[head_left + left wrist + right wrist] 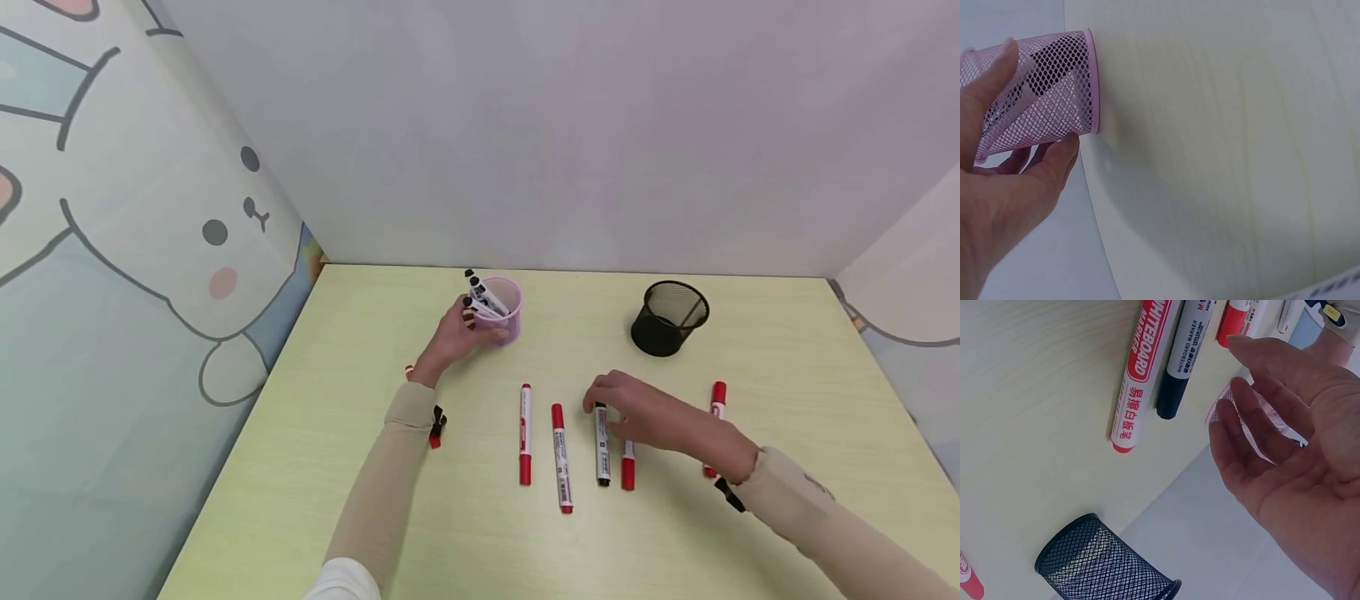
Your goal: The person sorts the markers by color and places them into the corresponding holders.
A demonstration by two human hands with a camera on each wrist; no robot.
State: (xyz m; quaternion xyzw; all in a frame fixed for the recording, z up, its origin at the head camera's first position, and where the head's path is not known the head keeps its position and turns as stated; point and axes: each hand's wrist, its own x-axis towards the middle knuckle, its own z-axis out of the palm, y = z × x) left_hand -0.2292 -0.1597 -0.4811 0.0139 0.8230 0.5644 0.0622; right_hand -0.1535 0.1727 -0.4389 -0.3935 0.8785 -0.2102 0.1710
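Observation:
My left hand (457, 335) grips a pink mesh pen cup (513, 325) on the table, thumb on one side and fingers on the other. Several black-capped markers (491, 300) lean inside that cup. Over the row of whiteboard markers hovers my right hand (641, 410), fingers loosely bent and nothing between them. Nearest to it is a black-capped whiteboard marker (602, 454); in the right wrist view this black marker (1186, 347) lies beside a red-capped one (1137, 387), both apart from the fingers. The hand partly covers the red-capped marker (627, 473) in the head view.
An upright black mesh pen cup (654, 335) stands at the back right. Two red-capped markers, one at the left (525, 425) and one beside it (562, 462), lie on the pale table (300, 467). Another red marker (718, 398) is partly under the right forearm. A wall (525, 150) borders the back edge.

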